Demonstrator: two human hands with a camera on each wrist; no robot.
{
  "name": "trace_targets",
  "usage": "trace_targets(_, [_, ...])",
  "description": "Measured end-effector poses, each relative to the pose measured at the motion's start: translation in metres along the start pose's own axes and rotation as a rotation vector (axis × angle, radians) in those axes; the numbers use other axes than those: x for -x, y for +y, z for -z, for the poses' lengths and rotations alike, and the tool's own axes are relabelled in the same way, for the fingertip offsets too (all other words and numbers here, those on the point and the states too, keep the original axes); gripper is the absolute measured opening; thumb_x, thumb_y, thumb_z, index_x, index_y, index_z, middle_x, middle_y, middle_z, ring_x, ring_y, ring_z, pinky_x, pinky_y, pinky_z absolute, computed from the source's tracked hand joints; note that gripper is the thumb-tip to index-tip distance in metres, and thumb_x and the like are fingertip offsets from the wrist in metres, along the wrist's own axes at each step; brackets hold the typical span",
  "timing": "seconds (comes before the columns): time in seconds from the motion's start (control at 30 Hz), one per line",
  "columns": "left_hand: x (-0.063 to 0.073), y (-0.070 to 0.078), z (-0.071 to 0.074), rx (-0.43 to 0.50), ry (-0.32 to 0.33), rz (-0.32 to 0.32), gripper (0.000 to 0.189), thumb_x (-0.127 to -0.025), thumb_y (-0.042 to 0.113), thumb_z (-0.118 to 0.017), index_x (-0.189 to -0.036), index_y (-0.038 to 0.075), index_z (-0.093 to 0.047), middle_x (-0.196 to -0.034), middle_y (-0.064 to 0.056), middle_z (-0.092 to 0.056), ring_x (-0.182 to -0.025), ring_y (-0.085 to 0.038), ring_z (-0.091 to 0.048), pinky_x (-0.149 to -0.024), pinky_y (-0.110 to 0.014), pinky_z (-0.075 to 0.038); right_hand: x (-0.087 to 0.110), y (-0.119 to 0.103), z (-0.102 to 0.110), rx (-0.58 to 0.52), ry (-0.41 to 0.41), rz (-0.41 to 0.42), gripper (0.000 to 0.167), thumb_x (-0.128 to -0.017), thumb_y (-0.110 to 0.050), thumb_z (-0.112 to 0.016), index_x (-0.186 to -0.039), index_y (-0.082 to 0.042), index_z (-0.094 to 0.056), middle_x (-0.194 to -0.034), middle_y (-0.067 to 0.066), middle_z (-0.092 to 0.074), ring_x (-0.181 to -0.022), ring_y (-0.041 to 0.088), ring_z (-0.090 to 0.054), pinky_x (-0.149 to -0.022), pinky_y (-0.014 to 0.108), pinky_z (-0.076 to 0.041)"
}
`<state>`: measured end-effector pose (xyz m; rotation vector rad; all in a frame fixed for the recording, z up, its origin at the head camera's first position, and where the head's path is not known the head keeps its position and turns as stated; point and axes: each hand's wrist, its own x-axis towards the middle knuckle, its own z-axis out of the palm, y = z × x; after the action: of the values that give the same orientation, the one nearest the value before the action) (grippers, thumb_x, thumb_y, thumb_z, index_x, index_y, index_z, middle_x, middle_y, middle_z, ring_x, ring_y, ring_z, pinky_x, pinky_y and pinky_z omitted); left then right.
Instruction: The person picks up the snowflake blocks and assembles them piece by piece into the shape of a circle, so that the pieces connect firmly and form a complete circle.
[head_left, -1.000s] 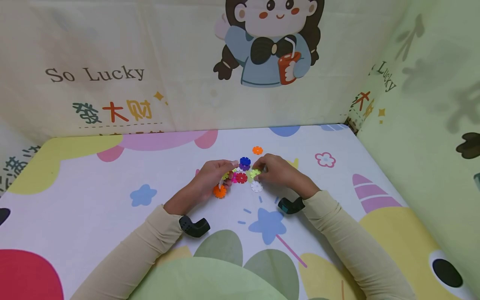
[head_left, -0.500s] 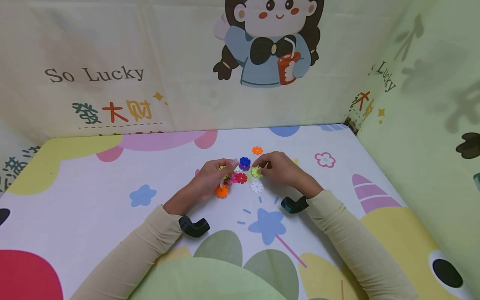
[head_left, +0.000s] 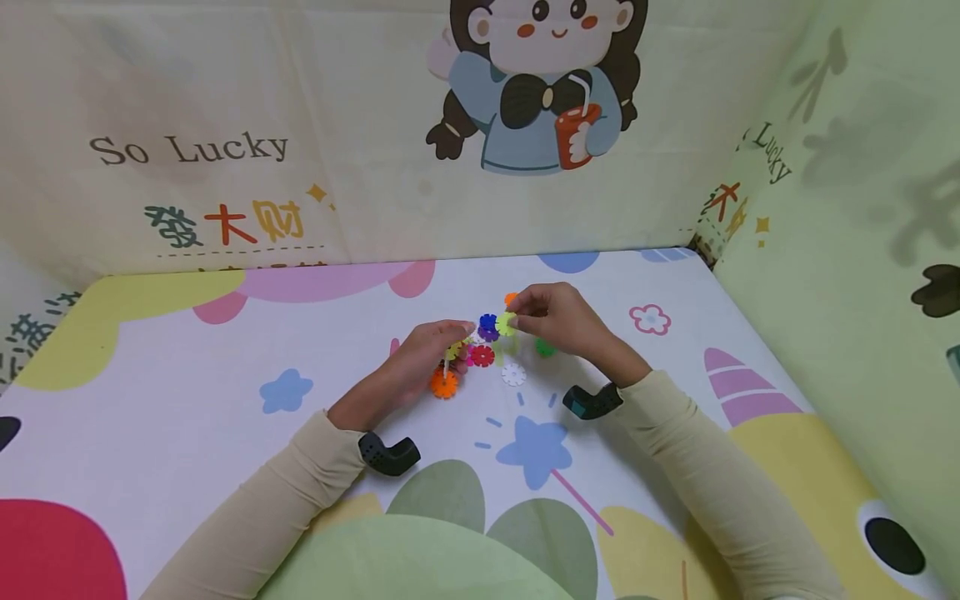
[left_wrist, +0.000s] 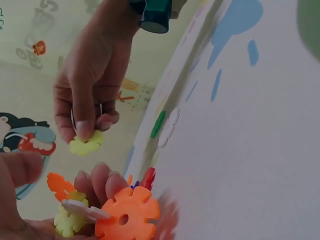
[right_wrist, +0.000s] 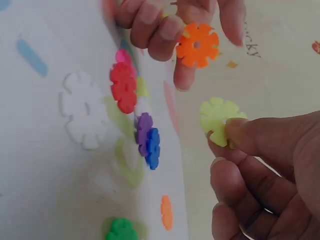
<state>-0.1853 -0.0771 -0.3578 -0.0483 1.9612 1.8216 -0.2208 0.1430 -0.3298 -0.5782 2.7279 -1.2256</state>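
Note:
In the head view my left hand holds a small chain of slotted plastic snowflake discs. The left wrist view shows this chain: a large orange disc, a white disc edge-on, a yellow disc and another orange disc. Part of it is hidden by the fingers. My right hand pinches a single yellow-green disc between thumb and forefinger, raised above the table. That disc is apart from the chain.
Loose discs lie on the patterned tabletop between and around the hands: red, purple, blue, white, green and orange. A printed cloth wall rises behind the table.
My right hand has lifted the yellow-green disc up and away from beside the white disc, exposing the green disc. My left hand stays nearly in place with the chain.

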Motion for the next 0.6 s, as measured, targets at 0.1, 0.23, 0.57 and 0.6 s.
trace_targets(0.1, [0.0007, 0.0012, -0.0006, 0.023, -0.015, 0.0, 0.044, -0.102, 0.032, -0.051, -0.135, 0.001, -0.05, -0.087, -0.007, -0.052, -0.073, -0.018, -0.057, -0.068, -0.023, -0.051, -0.0024, -0.0027, 0.0017, -0.029, 0.013, 0.01, 0.012, -0.086, -0.007, -0.074, -0.098, -0.004, -0.071, -0.087, 0.005, -0.068, -0.081, 0.02, -0.065, -0.074, 0.031, -0.054])
trace_targets(0.23, [0.0007, 0.0012, -0.0004, 0.053, -0.04, -0.013, 0.04, -0.104, 0.026, -0.048, -0.134, -0.001, -0.051, -0.088, -0.008, -0.051, -0.073, -0.017, -0.056, -0.069, -0.022, -0.051, -0.0044, -0.0055, 0.0016, -0.064, 0.016, 0.014, 0.013, -0.087, -0.008, -0.074, -0.099, -0.004, -0.072, -0.086, 0.005, -0.068, -0.079, 0.02, -0.063, -0.072, 0.031, -0.053])
trace_targets(0.57, [0.0014, -0.0006, -0.0008, 0.099, -0.138, -0.085, 0.04, -0.103, 0.018, -0.048, -0.137, -0.004, -0.048, -0.093, -0.013, -0.056, -0.072, -0.017, -0.055, -0.067, -0.022, -0.051, -0.0046, -0.0091, -0.0057, -0.157, 0.012, 0.013, 0.015, -0.087, -0.01, -0.074, -0.1, -0.004, -0.071, -0.082, 0.005, -0.068, -0.075, 0.022, -0.062, -0.066, 0.029, -0.052])
trace_targets(0.6, [0.0016, -0.0005, -0.0006, 0.096, -0.144, -0.093, 0.04, -0.103, 0.018, -0.049, -0.137, -0.004, -0.048, -0.095, -0.014, -0.057, -0.072, -0.016, -0.056, -0.067, -0.021, -0.051, -0.0051, -0.0093, -0.0064, -0.159, 0.011, 0.018, 0.015, -0.087, -0.01, -0.074, -0.1, -0.004, -0.072, -0.081, 0.005, -0.068, -0.074, 0.022, -0.062, -0.065, 0.028, -0.051])
